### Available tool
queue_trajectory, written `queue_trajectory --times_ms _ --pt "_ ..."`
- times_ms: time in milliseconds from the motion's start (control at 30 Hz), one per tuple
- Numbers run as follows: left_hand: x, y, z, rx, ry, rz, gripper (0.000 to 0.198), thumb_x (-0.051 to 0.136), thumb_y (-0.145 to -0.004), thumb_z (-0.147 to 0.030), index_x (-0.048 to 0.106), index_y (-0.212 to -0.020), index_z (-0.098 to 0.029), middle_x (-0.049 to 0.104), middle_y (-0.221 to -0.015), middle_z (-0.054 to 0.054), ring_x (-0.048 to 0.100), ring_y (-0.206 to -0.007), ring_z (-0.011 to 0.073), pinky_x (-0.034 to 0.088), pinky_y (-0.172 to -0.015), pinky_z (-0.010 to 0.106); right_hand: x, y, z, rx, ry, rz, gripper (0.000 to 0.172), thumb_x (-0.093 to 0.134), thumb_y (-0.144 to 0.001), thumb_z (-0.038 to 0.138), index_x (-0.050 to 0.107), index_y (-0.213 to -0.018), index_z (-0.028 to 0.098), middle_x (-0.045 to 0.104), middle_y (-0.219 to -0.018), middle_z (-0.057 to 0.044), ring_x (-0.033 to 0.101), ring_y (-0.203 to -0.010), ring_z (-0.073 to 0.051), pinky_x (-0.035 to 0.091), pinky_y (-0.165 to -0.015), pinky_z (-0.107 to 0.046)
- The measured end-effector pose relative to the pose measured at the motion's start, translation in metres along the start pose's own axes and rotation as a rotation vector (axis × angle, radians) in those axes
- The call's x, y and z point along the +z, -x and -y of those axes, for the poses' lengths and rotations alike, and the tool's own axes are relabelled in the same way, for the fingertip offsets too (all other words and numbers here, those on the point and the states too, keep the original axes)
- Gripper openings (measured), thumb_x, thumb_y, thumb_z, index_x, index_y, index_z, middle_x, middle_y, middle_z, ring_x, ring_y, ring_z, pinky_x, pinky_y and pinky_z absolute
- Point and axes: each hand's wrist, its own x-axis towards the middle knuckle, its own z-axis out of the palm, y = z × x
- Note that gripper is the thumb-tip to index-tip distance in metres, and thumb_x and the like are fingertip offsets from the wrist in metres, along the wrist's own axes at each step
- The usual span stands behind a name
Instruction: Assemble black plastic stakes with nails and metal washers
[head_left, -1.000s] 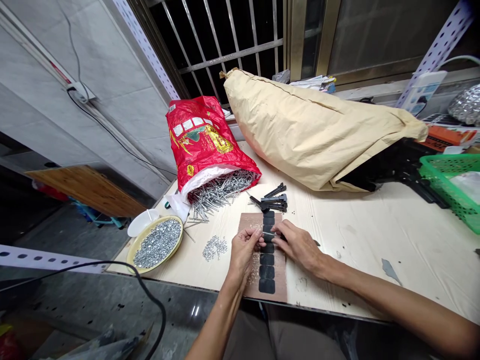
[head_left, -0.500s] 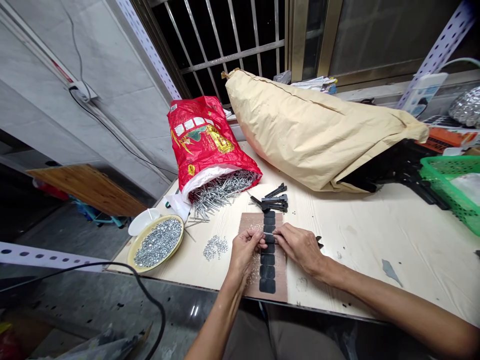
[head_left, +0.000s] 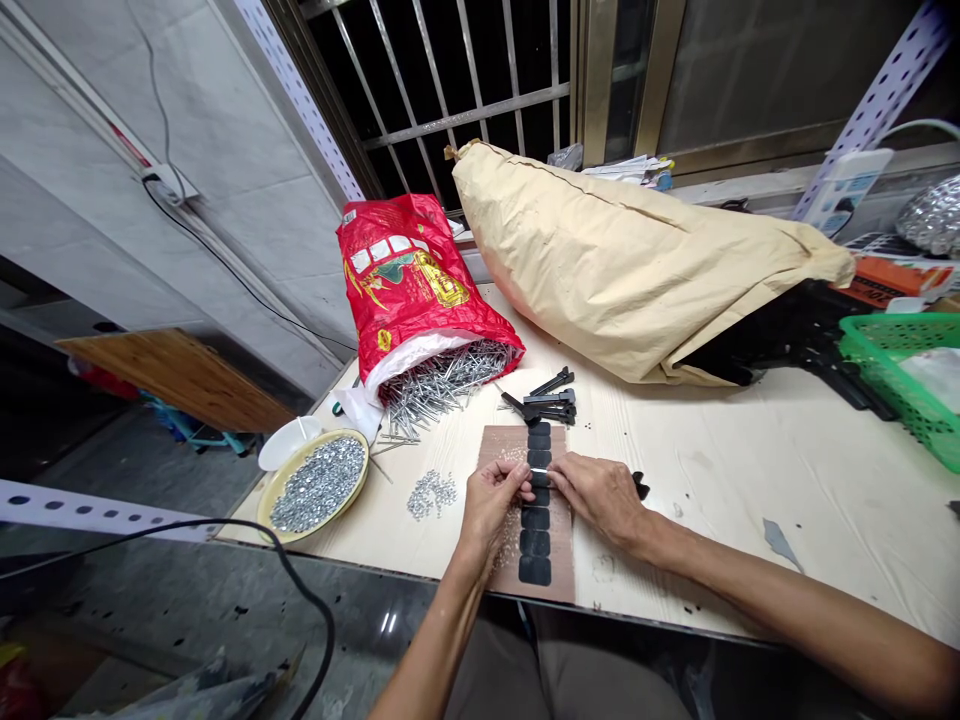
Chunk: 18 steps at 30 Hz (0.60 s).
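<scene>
Over a brown board [head_left: 562, 575] with a column of black rounded pads [head_left: 535, 543], my two hands meet at a thin silver metal pin [head_left: 539, 470]. My left hand [head_left: 495, 495] is closed, thumb and finger pinching the pin's left end. From the other side my right hand [head_left: 600, 495] pinches its right end. The black tip of a clip [head_left: 640, 486] shows beyond my right hand; the rest of it is hidden. Several black clips [head_left: 551, 400] lie just past the board's far edge. Left of the board are scattered small shiny rhinestone-like pieces [head_left: 431, 494].
A yellow bowl [head_left: 262, 512] of small silvery pieces sits at the table's left edge, beside a white dish [head_left: 285, 442]. Metal pins [head_left: 427, 385] spill from a red bag [head_left: 420, 270]. A large tan sack [head_left: 622, 260] of black clips and a green basket [head_left: 900, 325] stand right.
Both hands stay nearly where they were, still pinching the pin, which now catches more light. The view has shifted very slightly.
</scene>
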Motion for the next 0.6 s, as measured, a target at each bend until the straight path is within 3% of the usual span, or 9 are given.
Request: queue_trajectory --times_ms 133,300,467,600 --pt "-0.0015 -0.0031 0.0007 0.070 -0.082 0.008 0.027 0.075 -0.065 -0.035 0.062 -0.070 -0.011 0.061 -0.057 -0.001 0.057 -0.050 0.0090 0.046 -0.050 0.019 -0.0045 -0.0028 0.0027 0.182 -0.245 0.116 0.031 0.032 -0.095 0.038 0.055 -0.082 0.023 0.063 -0.071 0.003 0.056 -0.061 -0.013 0.032 -0.054 -0.022" --pt "-0.0036 -0.0038 0.0007 0.054 -0.085 0.013 0.027 0.075 -0.064 -0.035 0.061 -0.068 -0.012 0.060 -0.056 -0.001 0.056 -0.048 0.0091 0.045 -0.050 0.020 -0.0053 -0.0057 0.0045 0.078 -0.131 0.021 0.027 0.037 -0.093 0.034 0.060 -0.091 0.021 0.062 -0.092 -0.004 0.057 -0.072 -0.014 0.034 -0.058 -0.024" --pt "-0.0040 -0.0016 -0.0004 0.034 -0.098 0.009 0.028 0.075 -0.064 -0.036 0.062 -0.069 -0.012 0.061 -0.054 -0.002 0.055 -0.045 0.0088 0.043 -0.049 0.019 -0.0035 -0.0052 0.0032 0.183 -0.435 0.166 0.031 0.038 -0.093 0.038 0.060 -0.082 0.020 0.062 -0.073 0.001 0.055 -0.065 -0.013 0.035 -0.055 -0.022" --pt "-0.0026 -0.0021 -0.0027 0.019 -0.077 0.015 0.027 0.076 -0.063 -0.035 0.062 -0.066 -0.012 0.061 -0.054 -0.002 0.055 -0.045 0.0088 0.042 -0.049 0.019 -0.0027 -0.0049 0.0061 0.125 -0.357 0.011 0.023 0.040 -0.092 0.033 0.059 -0.092 0.021 0.062 -0.090 -0.004 0.057 -0.077 -0.016 0.038 -0.064 -0.025"
